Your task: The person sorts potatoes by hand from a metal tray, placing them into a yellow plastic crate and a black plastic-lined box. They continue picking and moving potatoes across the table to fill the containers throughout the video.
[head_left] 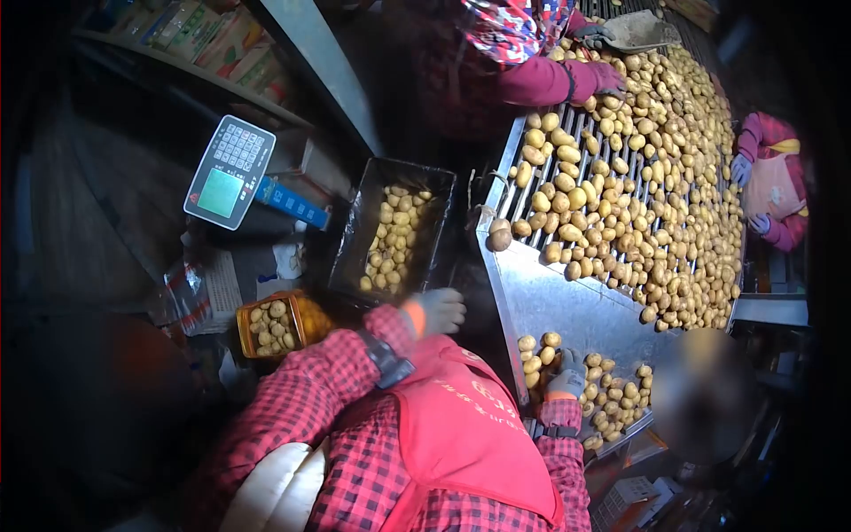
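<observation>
My left hand (436, 312), in a grey glove with an orange cuff, is held in front of the red apron, just below the black-lined crate (344, 257). Its fingers look loosely stretched and slightly blurred, with no object visible in them. Potatoes (396, 232) lie inside that crate. My right hand (567, 376), gloved the same way, rests on the metal chute (567, 306) among loose potatoes (612, 399). Its fingers point away from me, apart, touching or close to potatoes; nothing gripped shows.
Potatoes (674, 177) cover the slatted sorting table (519, 191). A co-worker's sleeve (541, 82) and gloved hands reach over it, near a scoop (640, 32). Another person (776, 182) stands across. At left are a scale display (230, 168) and an orange basket (310, 317) holding potatoes.
</observation>
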`<state>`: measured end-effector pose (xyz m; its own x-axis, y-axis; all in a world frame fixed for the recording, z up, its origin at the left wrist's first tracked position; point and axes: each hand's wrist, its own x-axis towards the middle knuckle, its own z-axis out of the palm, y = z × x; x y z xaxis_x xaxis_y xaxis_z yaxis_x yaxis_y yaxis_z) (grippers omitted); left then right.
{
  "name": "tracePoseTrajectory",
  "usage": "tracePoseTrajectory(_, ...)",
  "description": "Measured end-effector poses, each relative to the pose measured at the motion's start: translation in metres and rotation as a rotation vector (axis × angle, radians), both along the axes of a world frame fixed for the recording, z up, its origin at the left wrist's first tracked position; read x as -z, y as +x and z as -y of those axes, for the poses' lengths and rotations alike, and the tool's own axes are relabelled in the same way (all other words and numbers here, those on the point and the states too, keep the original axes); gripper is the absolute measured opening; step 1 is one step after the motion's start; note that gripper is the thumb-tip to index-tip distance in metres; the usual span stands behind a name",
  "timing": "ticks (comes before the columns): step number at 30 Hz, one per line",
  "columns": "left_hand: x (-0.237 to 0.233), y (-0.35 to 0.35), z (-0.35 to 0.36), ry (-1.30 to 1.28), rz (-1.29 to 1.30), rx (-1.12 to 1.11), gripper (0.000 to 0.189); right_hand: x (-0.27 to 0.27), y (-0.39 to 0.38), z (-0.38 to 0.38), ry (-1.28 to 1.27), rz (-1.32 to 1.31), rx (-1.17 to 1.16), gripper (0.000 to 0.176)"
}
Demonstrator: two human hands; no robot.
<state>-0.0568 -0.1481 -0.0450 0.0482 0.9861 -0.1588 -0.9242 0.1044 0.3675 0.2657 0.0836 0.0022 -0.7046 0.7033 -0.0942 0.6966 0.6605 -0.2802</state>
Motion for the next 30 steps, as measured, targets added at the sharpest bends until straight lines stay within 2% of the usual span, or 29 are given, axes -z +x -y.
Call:
tracePoseTrajectory(1,-0.010,0.011,-0.028,0.026,0.406,0.118,0.033,0.000,0.000,0.002,-0.085,-0.012,0.095,0.040)
tracePoseTrajectory(2,-0.025,0.025,-0.049,-0.014,0.473,0.233,0.029,0.001,0.000,0.003,-0.168,-0.023,0.189,0.040)
tracePoseTrajectory(3,-0.031,0.037,-0.063,-0.286,0.278,0.327,0.031,0.002,0.000,0.002,-0.250,-0.033,0.280,0.040)
tracePoseTrajectory(4,-0.091,0.047,-0.086,-0.633,-0.056,0.389,0.032,0.008,0.000,-0.003,-0.340,-0.155,0.354,0.040)
tracePoseTrajectory(6,-0.104,0.058,-0.094,-0.673,-0.145,0.404,0.034,0.024,0.003,-0.011,-0.527,-0.396,0.497,0.040)
tracePoseTrajectory(7,-0.113,0.057,-0.091,-0.620,-0.026,0.307,0.036,-0.035,-0.034,0.001,-0.490,-0.462,0.287,0.038)
tracePoseTrajectory(8,-0.123,0.054,-0.086,-0.565,0.089,0.211,0.038,-0.040,-0.047,0.004,-0.678,-0.565,0.157,0.045)
tracePoseTrajectory(9,-0.127,0.049,-0.081,-0.508,0.202,0.115,0.040,-0.060,-0.070,0.013,-0.736,-0.551,0.094,0.047)
tracePoseTrajectory(10,-0.127,0.044,-0.078,-0.501,0.208,0.092,0.042,-0.077,-0.093,0.019,-0.794,-0.538,0.028,0.049)
tracePoseTrajectory(12,-0.124,0.033,-0.068,-0.491,0.220,0.038,0.045,-0.063,-0.123,0.019,-0.669,-0.480,0.036,0.050)
tracePoseTrajectory(13,-0.110,0.025,-0.060,-0.661,0.058,0.037,0.048,-0.054,-0.135,0.021,-0.611,-0.449,0.037,0.051)
tracePoseTrajectory(14,-0.102,0.013,-0.043,-0.608,-0.013,0.070,0.045,-0.048,-0.146,0.024,-0.607,-0.406,0.022,0.051)
tracePoseTrajectory(16,-0.069,-0.003,-0.017,-0.714,-0.074,-0.075,0.043,-0.036,-0.168,0.029,-0.595,-0.321,-0.009,0.053)
tracePoseTrajectory(17,-0.052,-0.013,-0.003,-0.810,-0.045,-0.163,0.039,-0.023,-0.173,0.030,-0.354,-0.302,-0.255,0.055)
tracePoseTrajectory(18,-0.030,-0.025,0.014,-0.904,-0.016,-0.247,0.034,-0.022,-0.180,0.036,-0.317,-0.273,-0.235,0.057)
tracePoseTrajectory(20,0.075,-0.053,0.069,-0.796,0.187,-0.351,0.026,-0.021,-0.195,0.051,-0.239,-0.207,-0.193,0.061)
tracePoseTrajectory(21,0.067,-0.064,0.069,-1.048,0.014,-0.402,0.029,0.003,-0.189,0.048,-0.217,-0.262,-0.224,0.072)
tracePoseTrajectory(22,0.061,-0.079,0.067,-1.294,-0.170,-0.443,0.033,0.005,-0.186,0.049,-0.207,-0.217,-0.196,0.075)
tracePoseTrajectory(25,0.083,-0.109,0.064,-1.498,-0.451,-0.298,0.050,0.013,-0.185,0.052,-0.160,-0.101,-0.154,0.085)
tracePoseTrajectory(28,0.140,-0.122,0.057,-1.427,-1.271,0.200,0.058,0.029,-0.181,0.055,-0.058,-0.083,-0.159,0.085)
tracePoseTrajectory(29,0.174,-0.124,0.056,-1.384,-1.376,0.381,0.053,0.028,-0.182,0.055,-0.021,-0.101,-0.179,0.089)
tracePoseTrajectory(30,0.183,-0.129,0.048,-1.325,-1.482,0.556,0.048,0.028,-0.181,0.056,-0.007,-0.081,-0.184,0.089)
